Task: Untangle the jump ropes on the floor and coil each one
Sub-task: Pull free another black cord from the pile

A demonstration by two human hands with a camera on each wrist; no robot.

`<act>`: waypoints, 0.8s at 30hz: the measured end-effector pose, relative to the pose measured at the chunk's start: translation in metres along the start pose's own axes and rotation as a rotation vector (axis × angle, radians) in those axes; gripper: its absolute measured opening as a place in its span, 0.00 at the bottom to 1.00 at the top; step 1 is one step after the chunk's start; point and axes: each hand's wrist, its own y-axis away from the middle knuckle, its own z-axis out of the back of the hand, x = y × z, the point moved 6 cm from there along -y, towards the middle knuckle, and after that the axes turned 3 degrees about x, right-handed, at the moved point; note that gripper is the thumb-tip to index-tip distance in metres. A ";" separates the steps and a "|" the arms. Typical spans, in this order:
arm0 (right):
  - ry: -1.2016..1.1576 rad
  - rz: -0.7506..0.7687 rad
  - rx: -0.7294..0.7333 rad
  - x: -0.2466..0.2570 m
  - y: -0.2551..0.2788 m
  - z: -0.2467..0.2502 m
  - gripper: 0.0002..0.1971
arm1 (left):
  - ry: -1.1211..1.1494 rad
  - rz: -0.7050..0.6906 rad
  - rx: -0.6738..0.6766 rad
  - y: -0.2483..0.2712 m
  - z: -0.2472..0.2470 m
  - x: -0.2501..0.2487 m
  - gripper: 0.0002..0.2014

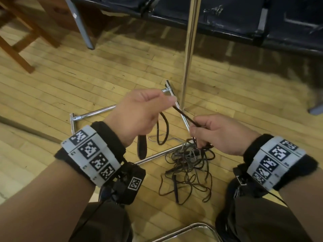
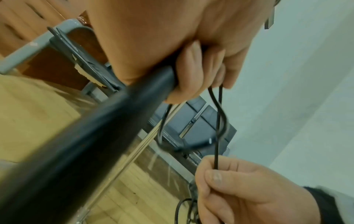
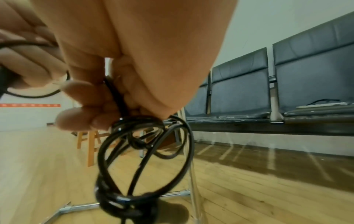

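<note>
We hold one black rope (image 1: 185,117) up in the air between our two hands. Our left hand (image 1: 138,116) pinches it with finger and thumb and also wraps around a thick black handle (image 1: 142,147) that hangs down under the palm. Our right hand (image 1: 218,133) is closed on the same rope a little way along, at about 4 o'clock from the left hand. The bit of rope between the hands is pulled straight.

Under our right hand, at about 6 o'clock, the rest of the ropes lie in a messy pile (image 1: 188,168) on the wood floor (image 1: 70,75). Thin black ropes and some pale grey ones cross each other there, partly over a shiny metal stand (image 1: 189,49).

The rope looks thin, light and floppy. In the right wrist view it shines, so we think it is smooth and may slip through our fingers. It bends into loops (image 3: 145,151) by itself and some look knotted. The handle is stiff and fat, so it is the best place to hold. We think a hard pull would make the knots tighter, so slow, soft pulls seem better.
</note>
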 end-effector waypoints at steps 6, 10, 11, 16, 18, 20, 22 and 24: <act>0.188 -0.138 0.009 -0.047 -0.009 0.003 0.09 | 0.465 -0.118 -0.255 -0.001 0.036 -0.013 0.19; 0.349 -0.268 0.117 -0.072 -0.010 -0.005 0.11 | 0.340 -0.077 -0.446 0.008 0.060 -0.007 0.18; 0.381 -0.288 0.123 -0.074 -0.011 -0.005 0.13 | 0.147 -0.012 -0.484 0.008 0.062 -0.001 0.16; 0.374 -0.190 0.041 -0.049 -0.017 -0.006 0.18 | -0.727 0.338 -0.385 0.011 0.055 0.021 0.22; 0.336 -0.130 -0.002 -0.032 -0.016 -0.006 0.20 | -0.746 0.206 -0.352 0.012 0.041 0.011 0.25; 0.280 -0.073 -0.022 -0.015 -0.013 -0.009 0.19 | -0.679 0.044 -0.222 0.011 0.020 0.004 0.28; 0.252 -0.022 -0.017 0.000 -0.011 -0.014 0.19 | -0.604 0.002 -0.006 0.011 -0.007 0.005 0.27; 0.248 0.019 -0.030 0.009 -0.009 -0.018 0.18 | -0.676 0.031 0.110 0.010 -0.023 0.013 0.21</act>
